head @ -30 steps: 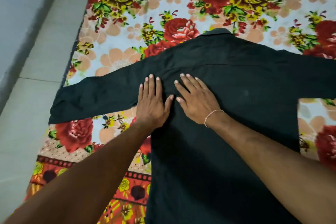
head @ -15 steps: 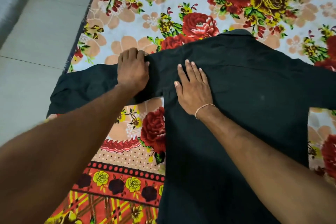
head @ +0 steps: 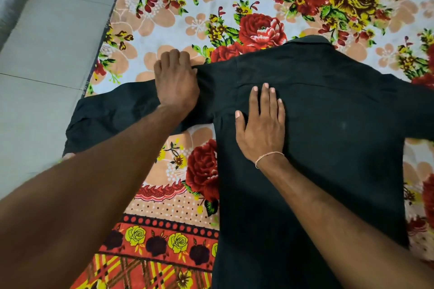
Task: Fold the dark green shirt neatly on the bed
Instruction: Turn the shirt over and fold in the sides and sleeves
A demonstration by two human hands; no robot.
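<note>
Left hand (head: pixel 176 82) has shifted from mid-back out to the sleeve (head: pixel 112 112), fingers curling over its top edge. Right hand (head: pixel 260 124) is pressing flat on the dark green shirt (head: pixel 317 148), spread back-up on the bed (head: pixel 164 30). I'm reading sleeve-fold starting; next I'm expecting it drawn inward across the back.

Dark green shirt (head: pixel 317 148), nearly black, lies flat and back-side up on the bed (head: pixel 164 28), collar (head: pixel 307 39) at the far end. Both sleeves spread sideways; left sleeve (head: pixel 110 112) reaches the bed's edge. Body runs toward the viewer, fabric mostly smooth, unfolded.
</note>
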